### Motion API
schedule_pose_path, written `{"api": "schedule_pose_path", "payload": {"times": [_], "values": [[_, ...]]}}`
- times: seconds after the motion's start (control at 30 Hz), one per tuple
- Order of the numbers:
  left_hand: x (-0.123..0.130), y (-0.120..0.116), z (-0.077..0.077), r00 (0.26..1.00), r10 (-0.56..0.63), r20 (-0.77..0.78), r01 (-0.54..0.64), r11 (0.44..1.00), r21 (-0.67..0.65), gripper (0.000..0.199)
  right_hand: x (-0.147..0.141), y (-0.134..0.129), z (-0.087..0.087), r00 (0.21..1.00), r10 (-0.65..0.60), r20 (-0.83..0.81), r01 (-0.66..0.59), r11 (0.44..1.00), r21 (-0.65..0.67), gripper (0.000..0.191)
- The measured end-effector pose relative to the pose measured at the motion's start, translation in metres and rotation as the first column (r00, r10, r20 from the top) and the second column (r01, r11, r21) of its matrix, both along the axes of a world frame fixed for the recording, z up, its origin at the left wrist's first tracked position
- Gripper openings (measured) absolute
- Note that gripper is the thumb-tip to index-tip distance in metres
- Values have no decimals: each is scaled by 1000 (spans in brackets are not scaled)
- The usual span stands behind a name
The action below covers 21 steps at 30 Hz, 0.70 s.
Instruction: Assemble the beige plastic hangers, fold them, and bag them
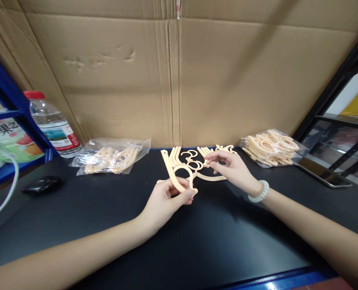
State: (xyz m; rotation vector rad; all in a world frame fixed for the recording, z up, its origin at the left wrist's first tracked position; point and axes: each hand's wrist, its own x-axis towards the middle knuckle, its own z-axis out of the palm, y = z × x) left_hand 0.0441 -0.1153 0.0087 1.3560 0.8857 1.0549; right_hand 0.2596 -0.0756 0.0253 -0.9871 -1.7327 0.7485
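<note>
My left hand (169, 199) pinches a cream plastic piece (173, 174), made of a long curved arm with a hole at its upper end and a hook-shaped part beside it. Farther right, my right hand (228, 169) has its thumb and fingertips close together at the pile of loose cream parts; whatever lies between them is too small to name. Behind the hands are curved arms (175, 155), hook parts (189, 154) and more straight-looking pieces (203, 151). Another curved piece (210, 177) lies just under my right hand.
A clear bag of cream parts (110, 159) lies at the left, another bag (271, 147) at the right. A water bottle (56, 129) and a black mouse (42, 185) are far left. A phone or tablet (322, 173) lies far right. Cardboard (121, 80) stands behind the black table (197, 245).
</note>
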Motion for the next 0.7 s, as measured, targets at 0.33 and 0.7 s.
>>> {"api": "schedule_pose_path", "payload": {"times": [0.33, 0.7], "values": [[0, 2, 0, 999, 38, -31, -37, 999, 26, 15, 20, 48, -23, 689, -206, 695, -101, 922, 373, 16], [0, 1, -1, 999, 40, 22, -40, 999, -31, 19, 24, 57, -24, 814, -232, 533, -13, 910, 415, 17]]}}
